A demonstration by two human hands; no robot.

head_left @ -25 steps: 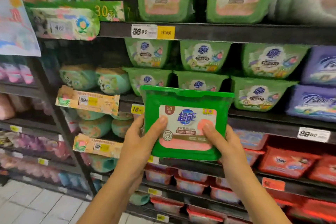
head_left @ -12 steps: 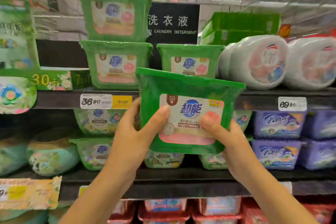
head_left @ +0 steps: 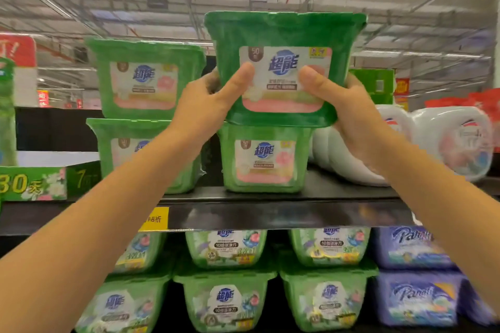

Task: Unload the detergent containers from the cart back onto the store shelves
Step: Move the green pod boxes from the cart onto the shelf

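Both grips clamp one green detergent box (head_left: 284, 32), held up high w/ label facing the camera. Left grip (head_left: 208, 105) curls round its left side, thumb pressed on the label; right grip (head_left: 349, 116) does the same on the right side. Box bottom meets the lid of a second green box (head_left: 265, 162) directly under the grips on the top shelf (head_left: 270, 213); can't tell if touching. Left of left grip: stack of 2 more green boxes (head_left: 146, 84). Right of right grip: white bottles (head_left: 449, 143). Below the grips, next level down: pale green boxes (head_left: 224, 249) & purple boxes (head_left: 414, 249).
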